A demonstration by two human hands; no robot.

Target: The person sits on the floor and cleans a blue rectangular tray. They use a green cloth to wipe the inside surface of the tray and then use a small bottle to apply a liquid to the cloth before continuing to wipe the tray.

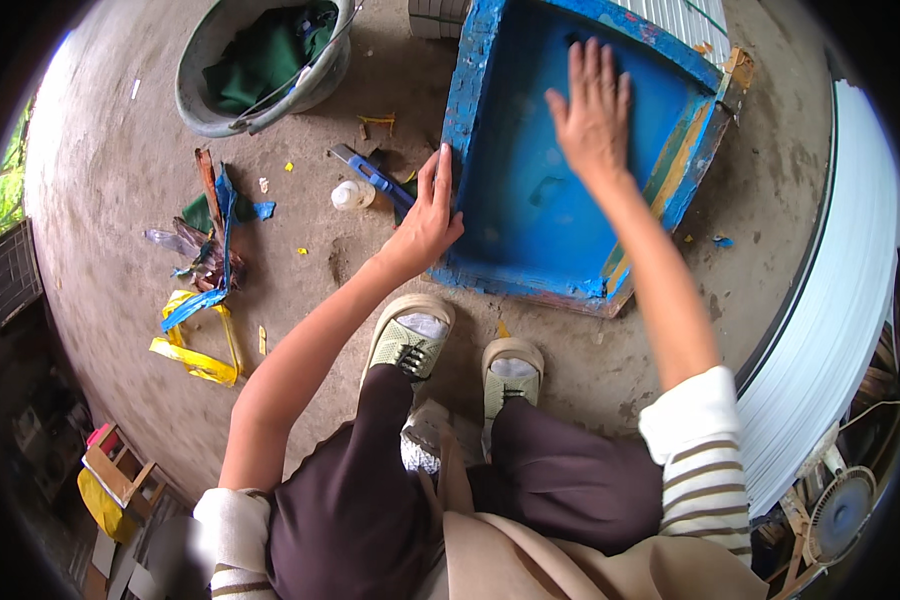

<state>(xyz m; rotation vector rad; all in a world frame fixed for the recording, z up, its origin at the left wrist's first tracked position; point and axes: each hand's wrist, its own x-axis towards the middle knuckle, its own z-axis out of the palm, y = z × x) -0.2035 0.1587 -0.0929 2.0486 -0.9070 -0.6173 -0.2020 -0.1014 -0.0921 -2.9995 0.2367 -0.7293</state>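
Observation:
A wooden screen-printing frame [461, 120], stained blue and worn along its edges, lies tilted on the floor ahead of me. Its taut blue sheet [515, 190] fills the inside. My right hand [595, 120] lies flat on this sheet in the upper part, fingers stretched and thumb apart, holding nothing. Against the frame's left side rests my left hand [427, 222], its fingers extended along the edge and its thumb spread lower down. Just left of that hand are a blue box cutter [372, 176] and a small clear bottle [352, 195] with a whitish look.
A grey bucket [192, 100] with dark green cloth [270, 55] stands at the far left. Scraps and blue strips [228, 225] and a yellow strap [202, 365] litter the concrete floor. Pale corrugated sheets [835, 300] and a fan [842, 510] are at right. My shoes [410, 342] are close to the frame.

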